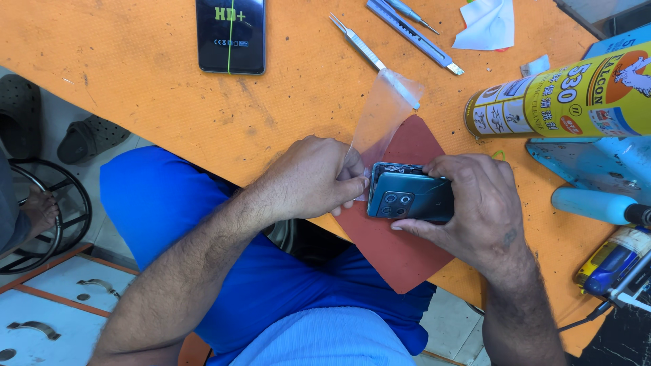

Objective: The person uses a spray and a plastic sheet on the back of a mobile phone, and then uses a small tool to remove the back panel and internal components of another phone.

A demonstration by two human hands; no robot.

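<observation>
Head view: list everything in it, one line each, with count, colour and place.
Phone: one, dark teal, camera side up, on the red mat, between both hands.
Film: one, clear, rising from the phone's left end.
Mat: one, red, at the table's near edge.
Table: one, orange.
Second phone: one, black, far left.
Tweezers: one, silver, far centre.
Knife: one, grey, beside the tweezers.
Spray can: one, yellow, lying at right.
Cloth: one, white, far right.
Left hand: pinching the film.
Right hand: gripping the phone.

Bright even light, soft shadows, sharp focus.
</observation>
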